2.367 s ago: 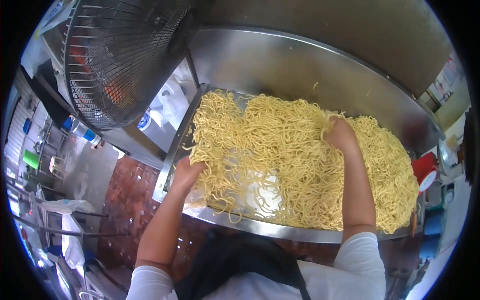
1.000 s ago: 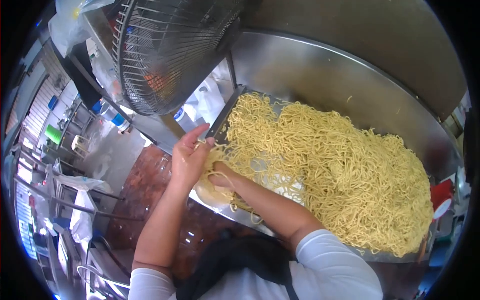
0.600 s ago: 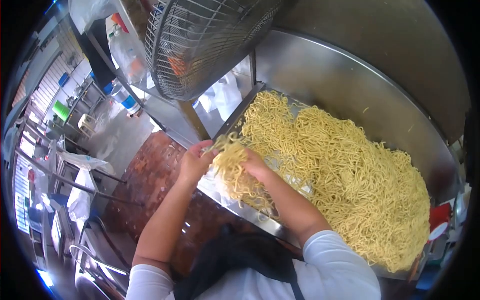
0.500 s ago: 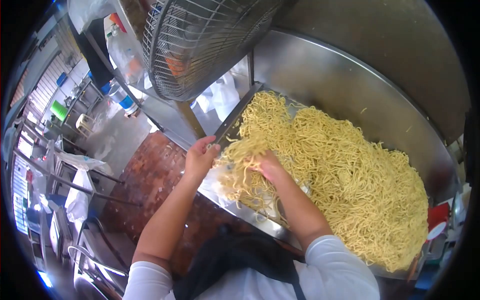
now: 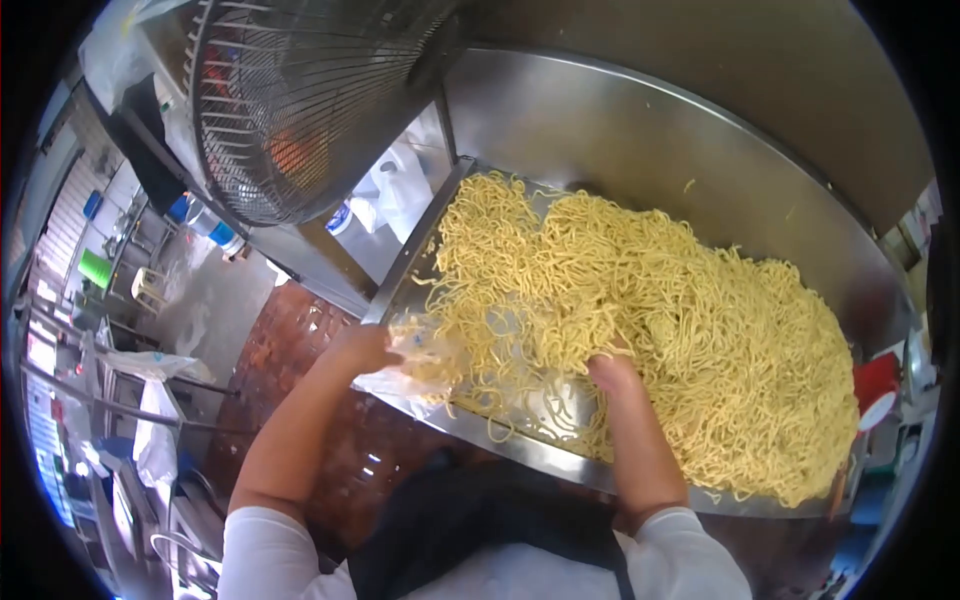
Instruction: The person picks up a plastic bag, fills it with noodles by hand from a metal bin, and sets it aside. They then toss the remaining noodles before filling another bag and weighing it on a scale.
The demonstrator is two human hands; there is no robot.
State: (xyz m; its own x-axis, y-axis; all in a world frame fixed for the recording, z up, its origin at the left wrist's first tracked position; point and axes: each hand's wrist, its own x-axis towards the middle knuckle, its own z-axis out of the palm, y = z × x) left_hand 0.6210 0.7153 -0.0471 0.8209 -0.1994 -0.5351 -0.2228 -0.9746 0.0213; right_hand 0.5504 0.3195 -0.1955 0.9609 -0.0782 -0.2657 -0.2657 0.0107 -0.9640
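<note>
A big heap of yellow noodles point(image 5: 730, 360) covers most of a deep metal tray point(image 5: 545, 462). My left hand point(image 5: 362, 352) is closed on a clear plastic bag point(image 5: 428, 352) at the tray's left front corner; some noodles show through the bag, which is blurred. My right hand point(image 5: 612, 373) reaches into the near side of the heap, with its fingers partly buried and curled around noodles. Between the hands, loose strands lie scattered over the bare metal.
A caged fan point(image 5: 270, 130) stands close at the upper left, beside the tray. White plastic bags point(image 5: 402, 190) lie behind its post. A red container point(image 5: 876, 378) sits past the tray's right end. Red floor tiles point(image 5: 300, 330) show at the left.
My right hand has moved from the bag rightward into the heap. My left hand has closed on the bag and shifted slightly left and down. The view has also shifted.
</note>
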